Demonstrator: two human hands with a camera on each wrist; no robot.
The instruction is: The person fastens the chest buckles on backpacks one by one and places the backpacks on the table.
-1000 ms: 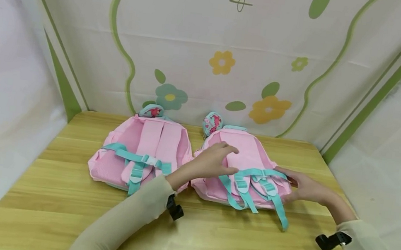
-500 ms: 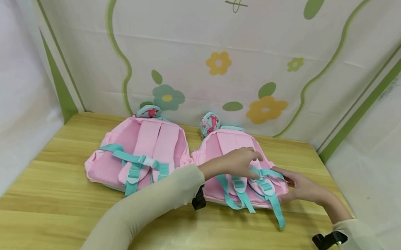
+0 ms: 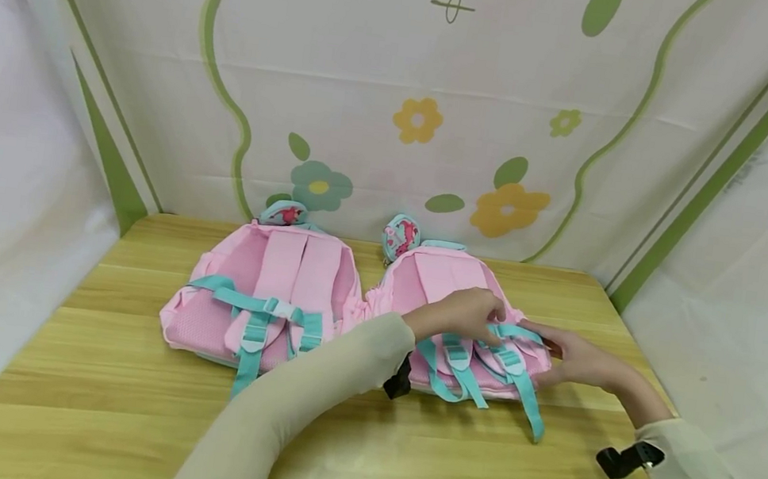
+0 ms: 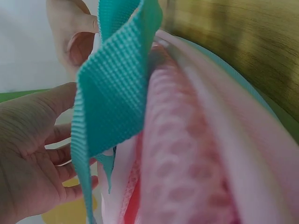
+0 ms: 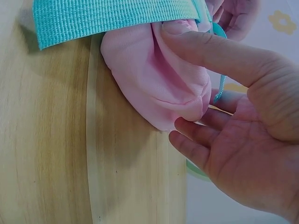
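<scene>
**Handled backpack (image 3: 450, 272) on the table (image 3: 364, 461), one of two**

Left of it, the left sleeve (image 3: 308, 390) blocks part of the second backpack (image 3: 278, 278). At its top left sits a round pouch (image 3: 402, 238), one of two. The right hand (image 3: 581, 360) grips its right side; over its turquoise straps (image 3: 529, 405), the left hand (image 3: 464, 313) bends its fingers, pinching or not I cannot tell.

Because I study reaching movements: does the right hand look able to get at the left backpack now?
Probably not directly: the right backpack and the left hand lie between the right hand and left backpack.
</scene>
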